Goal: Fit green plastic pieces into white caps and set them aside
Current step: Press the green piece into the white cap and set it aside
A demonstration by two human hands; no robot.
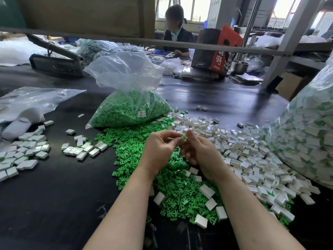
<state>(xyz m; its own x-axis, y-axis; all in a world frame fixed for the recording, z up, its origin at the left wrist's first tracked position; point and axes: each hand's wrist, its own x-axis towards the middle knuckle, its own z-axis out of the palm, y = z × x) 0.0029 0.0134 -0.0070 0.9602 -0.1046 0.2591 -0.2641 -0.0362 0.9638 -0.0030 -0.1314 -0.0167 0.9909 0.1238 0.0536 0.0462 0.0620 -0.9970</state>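
Both hands meet above a heap of loose green plastic pieces (173,184) on the black table. My left hand (160,147) pinches a small green piece (184,137) at its fingertips. My right hand (201,152) has its fingers curled and touches the same piece from the right; whether a white cap sits in it is hidden. Loose white caps (252,159) lie piled to the right of the hands. Fitted caps (27,152) lie in groups at the left.
An open clear bag of green pieces (129,107) stands behind the hands. A large bag of filled caps (306,134) bulges at the right edge. Another clear bag (32,100) lies at far left. A person sits working at the far side of the table.
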